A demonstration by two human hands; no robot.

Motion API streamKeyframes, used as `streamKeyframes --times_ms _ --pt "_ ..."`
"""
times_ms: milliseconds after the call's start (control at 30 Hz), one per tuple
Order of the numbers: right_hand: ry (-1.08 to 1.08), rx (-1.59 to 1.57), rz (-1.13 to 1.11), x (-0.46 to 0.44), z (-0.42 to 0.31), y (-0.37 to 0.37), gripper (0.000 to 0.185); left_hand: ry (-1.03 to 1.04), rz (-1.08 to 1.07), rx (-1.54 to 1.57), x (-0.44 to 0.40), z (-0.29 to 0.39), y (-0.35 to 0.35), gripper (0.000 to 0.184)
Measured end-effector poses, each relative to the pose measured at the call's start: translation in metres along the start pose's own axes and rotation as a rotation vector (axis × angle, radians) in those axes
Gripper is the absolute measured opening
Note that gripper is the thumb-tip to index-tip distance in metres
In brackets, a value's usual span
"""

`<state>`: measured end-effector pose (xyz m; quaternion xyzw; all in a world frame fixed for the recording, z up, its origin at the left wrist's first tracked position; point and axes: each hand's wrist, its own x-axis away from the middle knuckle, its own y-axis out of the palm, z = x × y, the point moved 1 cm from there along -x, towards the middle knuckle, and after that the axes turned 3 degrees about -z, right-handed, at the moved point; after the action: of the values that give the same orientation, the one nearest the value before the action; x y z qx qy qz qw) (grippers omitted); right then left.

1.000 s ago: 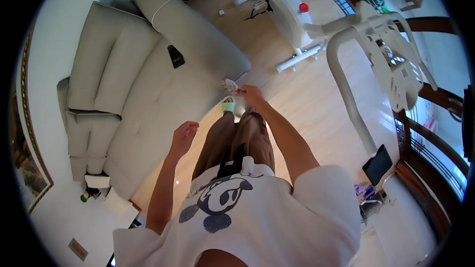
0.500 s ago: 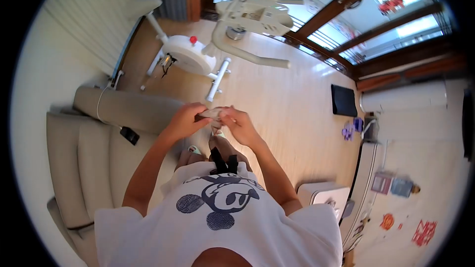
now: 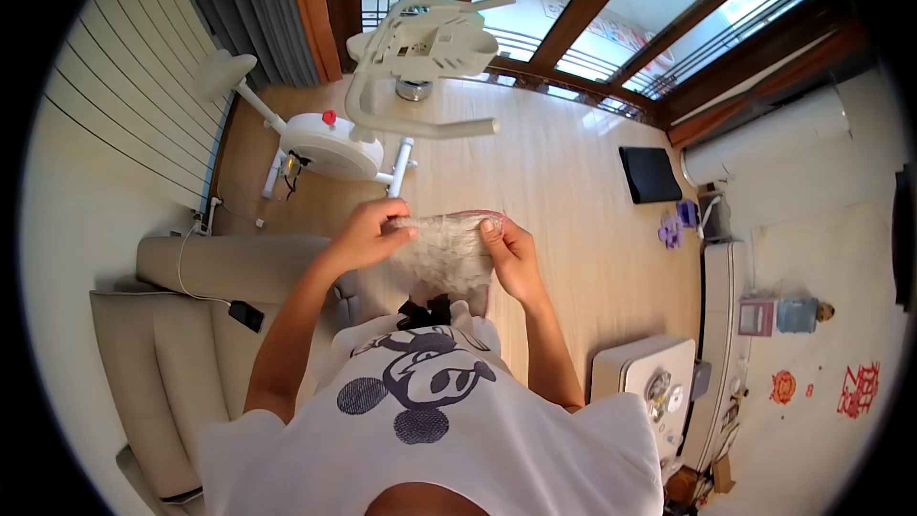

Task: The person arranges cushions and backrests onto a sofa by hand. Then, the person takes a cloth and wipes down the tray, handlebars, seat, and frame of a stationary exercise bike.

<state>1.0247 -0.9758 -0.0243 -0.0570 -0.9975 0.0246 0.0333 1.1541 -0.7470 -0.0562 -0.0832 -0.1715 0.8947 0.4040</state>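
A crumpled, see-through plastic bag [image 3: 445, 250] with a pinkish top edge is stretched between my hands in front of my waist. My left hand [image 3: 371, 234] pinches its upper left corner between thumb and fingers. At the opposite end, my right hand [image 3: 511, 253] grips the upper right corner, thumb on the near face. The bag hangs down over my legs and largely hides them. Nothing can be made out inside it.
A white exercise bike [image 3: 334, 145] stands ahead on the left. A grey sofa [image 3: 172, 344] with a black phone-like device [image 3: 245, 315] on it is at my left. To the right are a white cabinet [image 3: 659, 363] and a black mat [image 3: 650, 175]. Glass doors [image 3: 573, 10] close the far side.
The bunched-up bag has been spread out wide. My right hand has moved to the right, away from my left hand. The view has shifted slightly.
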Motion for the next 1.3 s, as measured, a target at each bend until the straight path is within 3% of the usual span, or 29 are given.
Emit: streamKeyframes --times_ms 67,167,267,400,467,533,667,767,900,967,1067,1167,1300 --pt "0.044 -0.082 -0.035 -0.035 -0.004 -0.013 0.037 0.073 0.322 -0.073 -0.018 0.033 -0.012 0.02" --pt "0.033 -0.252 0.046 -0.084 -0.013 -0.027 0.036 0.296 0.788 -0.752 -0.072 0.072 -0.023 0.032" --pt "-0.006 -0.376 0.21 -0.123 0.01 -0.047 0.032 0.245 0.689 -0.462 -0.136 0.073 0.0 0.05" --pt "0.151 -0.179 0.053 -0.131 0.051 -0.078 0.02 0.225 0.371 -0.552 -0.195 0.017 0.05 0.06" --pt "-0.102 0.006 0.119 -0.136 0.044 -0.081 0.02 0.232 0.375 -0.628 -0.212 -0.003 0.053 0.055" --pt "-0.289 0.12 0.154 -0.143 0.036 -0.09 0.022 0.172 0.176 -0.538 -0.224 -0.02 0.042 0.048" --pt "0.085 0.051 0.057 -0.164 0.041 -0.112 0.017 0.225 0.007 -0.543 -0.235 -0.026 0.028 0.038" --pt "-0.012 -0.043 0.082 -0.189 0.038 -0.122 0.016 0.199 -0.178 -0.391 -0.244 -0.02 0.015 0.037" --pt "0.086 -0.31 0.124 -0.203 0.047 -0.123 0.019 0.199 -0.345 -0.288 -0.253 -0.019 0.006 0.038" --pt "0.137 -0.293 0.186 -0.201 0.044 -0.118 0.02 0.215 -0.395 -0.255 -0.254 -0.021 0.0 0.038" --pt "0.144 -0.262 0.336 -0.187 0.025 -0.103 0.021 -0.119 -0.598 -0.039 -0.256 -0.045 -0.013 0.038" --pt "0.133 -0.221 0.508 -0.162 0.009 -0.087 0.022 0.108 -0.61 -0.22 -0.249 -0.045 -0.022 0.044" --pt "0.149 -0.095 0.706 -0.127 0.008 -0.065 0.024 0.229 -0.578 -0.748 -0.229 -0.068 -0.055 0.043"
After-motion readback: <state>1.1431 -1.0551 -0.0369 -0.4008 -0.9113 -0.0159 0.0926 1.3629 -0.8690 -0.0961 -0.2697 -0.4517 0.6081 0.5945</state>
